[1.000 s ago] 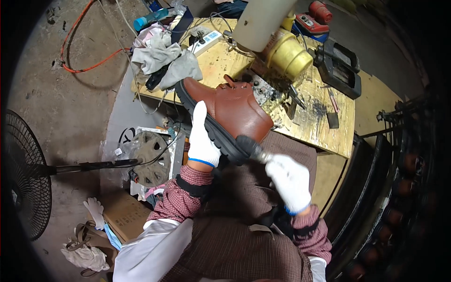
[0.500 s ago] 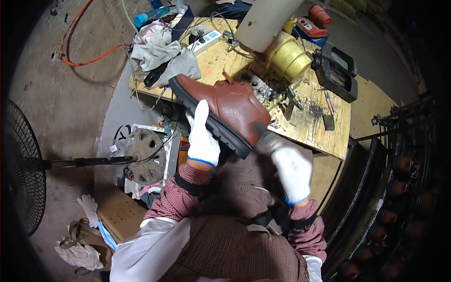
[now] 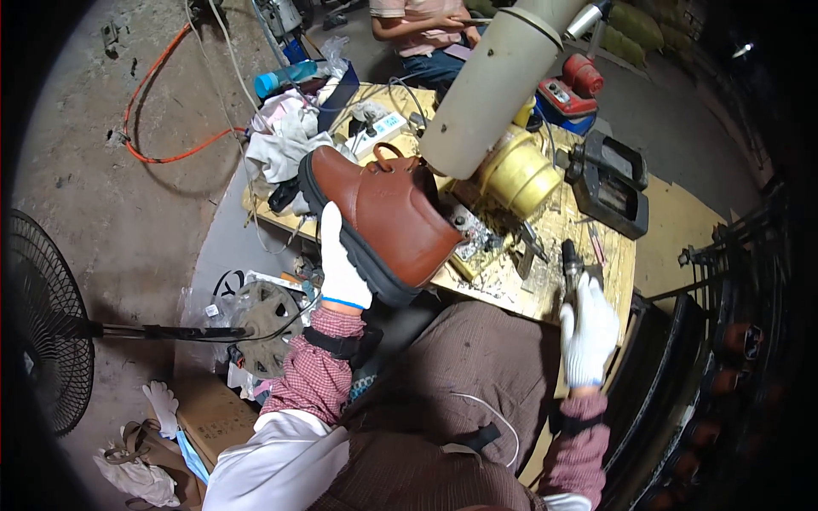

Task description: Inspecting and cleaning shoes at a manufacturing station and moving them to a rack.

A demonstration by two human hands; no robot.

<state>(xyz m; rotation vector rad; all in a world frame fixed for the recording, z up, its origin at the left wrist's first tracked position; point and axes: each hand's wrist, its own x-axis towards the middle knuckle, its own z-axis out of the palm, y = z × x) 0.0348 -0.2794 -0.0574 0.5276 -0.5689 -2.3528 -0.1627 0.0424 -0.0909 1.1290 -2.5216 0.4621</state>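
A brown leather boot [image 3: 383, 217] with a thick black sole is held tilted over the table's front edge, its toe toward the upper left. My left hand [image 3: 339, 268], in a white knit glove, grips it by the sole, thumb along the side; the other fingers are hidden behind it. At the right front of the table, my white-gloved right hand [image 3: 591, 332] has its fingers and thumb closed about a short dark-tipped hand tool [image 3: 570, 261], apart from the boot. The tool's exact kind does not show clearly.
On the wooden table [image 3: 545, 298] stand a grey duct [image 3: 490, 94], a yellow round housing [image 3: 521, 179], a black tray-like case [image 3: 609, 183], rags [image 3: 279, 153] and a power strip [image 3: 375, 134]. A fan [image 3: 47, 324] is at left, a shoe rack [image 3: 716, 375] at right. Another person [image 3: 426, 34] sits beyond.
My right hand has moved right, from the boot's heel to the table's right front, taking the tool with it. The boot has shifted slightly left and turned, showing its opening more.
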